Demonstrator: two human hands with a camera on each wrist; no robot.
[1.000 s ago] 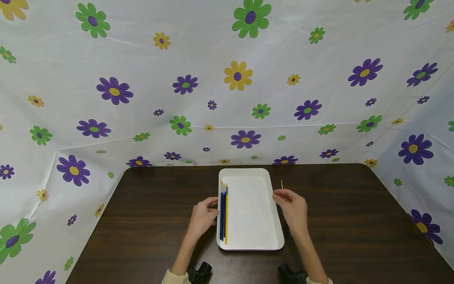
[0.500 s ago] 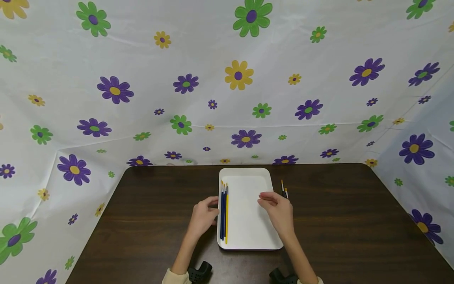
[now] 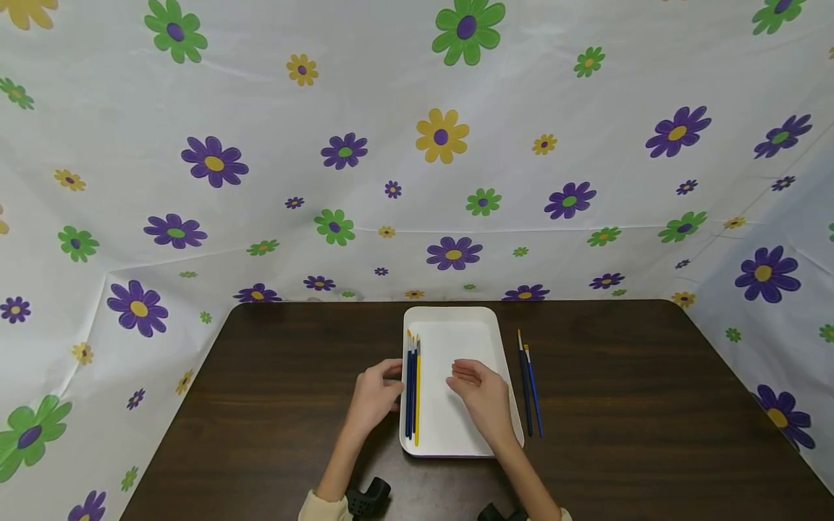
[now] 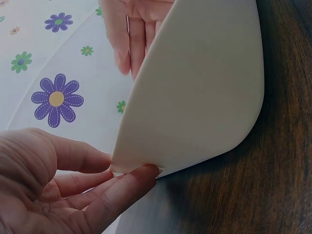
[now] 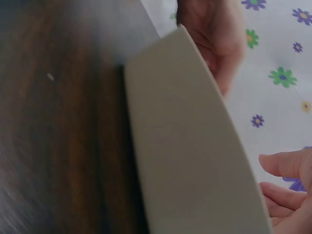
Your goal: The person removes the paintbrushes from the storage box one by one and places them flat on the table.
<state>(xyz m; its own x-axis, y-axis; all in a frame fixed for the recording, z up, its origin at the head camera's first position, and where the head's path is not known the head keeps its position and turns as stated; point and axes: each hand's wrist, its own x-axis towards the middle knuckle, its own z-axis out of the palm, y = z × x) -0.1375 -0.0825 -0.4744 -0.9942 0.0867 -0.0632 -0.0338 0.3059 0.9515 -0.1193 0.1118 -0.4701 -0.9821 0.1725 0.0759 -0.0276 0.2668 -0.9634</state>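
Head view, hands (image 3: 374,394) (image 3: 485,401) at tray (image 3: 449,333), paintbrushes (image 3: 418,398) too small to read

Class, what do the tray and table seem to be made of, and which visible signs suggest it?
Tray: probably plastic, smooth and white, judging by its even colour and rounded corners. Table: wood or wood-look laminate, dark and faintly glossy, with streaky brown grain.

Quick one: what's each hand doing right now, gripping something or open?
Left hand: closed, pinching the left edge of the white tray.
Right hand: open over the tray, fingers relaxed, holding nothing visible.
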